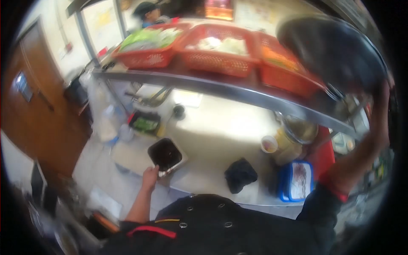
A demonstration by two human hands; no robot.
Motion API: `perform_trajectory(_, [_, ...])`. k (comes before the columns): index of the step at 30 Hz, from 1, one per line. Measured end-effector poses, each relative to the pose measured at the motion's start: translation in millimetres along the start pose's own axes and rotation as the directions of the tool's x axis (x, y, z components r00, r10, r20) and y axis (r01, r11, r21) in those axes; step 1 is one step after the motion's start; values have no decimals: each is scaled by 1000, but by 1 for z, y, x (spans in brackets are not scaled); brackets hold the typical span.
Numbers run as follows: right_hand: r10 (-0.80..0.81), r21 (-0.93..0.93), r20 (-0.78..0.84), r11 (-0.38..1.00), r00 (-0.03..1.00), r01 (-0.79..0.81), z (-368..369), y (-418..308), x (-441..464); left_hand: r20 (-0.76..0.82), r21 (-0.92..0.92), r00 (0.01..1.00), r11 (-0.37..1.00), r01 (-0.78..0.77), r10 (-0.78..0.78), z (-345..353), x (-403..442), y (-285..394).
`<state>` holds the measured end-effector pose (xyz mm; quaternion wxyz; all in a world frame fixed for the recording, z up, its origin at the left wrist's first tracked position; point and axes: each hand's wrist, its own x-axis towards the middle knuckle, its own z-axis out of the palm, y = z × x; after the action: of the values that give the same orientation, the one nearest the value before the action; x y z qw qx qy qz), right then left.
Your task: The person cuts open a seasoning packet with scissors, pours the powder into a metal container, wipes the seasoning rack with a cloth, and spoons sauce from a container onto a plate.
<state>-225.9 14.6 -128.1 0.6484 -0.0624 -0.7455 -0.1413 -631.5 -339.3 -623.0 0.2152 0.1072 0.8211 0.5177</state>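
My left hand [150,177] is closed on the near rim of a square container [165,155] with dark contents, at the left front of the pale counter. On the right, my right arm is raised beside a large dark round pan or bowl [335,53], level with the shelf. My right hand [382,85] is at its right edge, blurred and dark, and its fingers cannot be made out. A crumpled black cloth or bag [240,175] lies on the counter between my arms.
Red baskets [219,53] of vegetables stand on a metal shelf [221,91] above the counter [212,127]. A blue-lidded box [296,180], a cup [269,144] and a metal bowl [301,127] are at right. Behind the shelf is a person in a dark cap [146,10].
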Motion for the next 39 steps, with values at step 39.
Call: perform_trajectory(39, [443,-254,871,777,214,-576,218,-253,-431,-249,300,255,325,-897,934,-244,160,356])
